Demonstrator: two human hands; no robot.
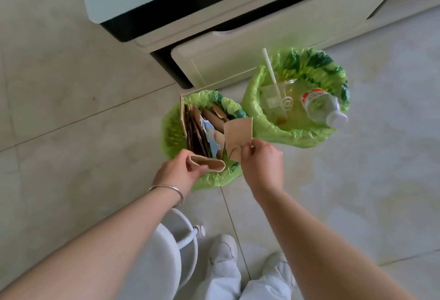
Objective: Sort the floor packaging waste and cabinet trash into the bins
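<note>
Head view, looking down my arms: my left hand (181, 171), a bangle (166, 191) on its wrist, curls round a folded brown card (209, 163) at the near rim of the left bin (171, 133). Just beyond my fingers that green-lined bin is crammed with upright cardboard (195, 130), which leaves little room inside. My right hand (260, 156) pinches a flat card piece (238, 136) by its lower edge and holds it upright over the same bin's right side, close beside my left hand. Beyond and right of my right hand stands the right bin (264, 118), holding a clear cup (276, 99) with a straw (271, 71) and a plastic bottle (321, 106). A cabinet (238, 37) rises behind both bins. Below my arms are a white stool (166, 247) and my shoes (223, 249).
</note>
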